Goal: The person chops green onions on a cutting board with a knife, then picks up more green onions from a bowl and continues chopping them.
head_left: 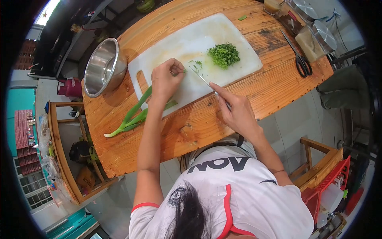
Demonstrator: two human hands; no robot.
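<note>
Leafy tops of a green onion (pixel 136 108) run under my left hand (pixel 167 77), whose curled fingers pinch the cut end over the white cutting board (pixel 179 46). Its pale root end hangs off the board and lies on the wood. My right hand (pixel 235 111) grips a knife (pixel 203 79), forefinger stretched along it, with the blade slanting toward the left fingertips. A few green slivers (pixel 196 63) lie by the knife tip. Farther right on the board sits a heap of finely chopped greens (pixel 224 55).
A steel bowl (pixel 104 67) stands left of the board on the wooden table (pixel 187 139). Black-handled scissors (pixel 298 57) lie at the right, near lidded jars (pixel 314 42). A loose green scrap (pixel 242 18) rests beyond the board.
</note>
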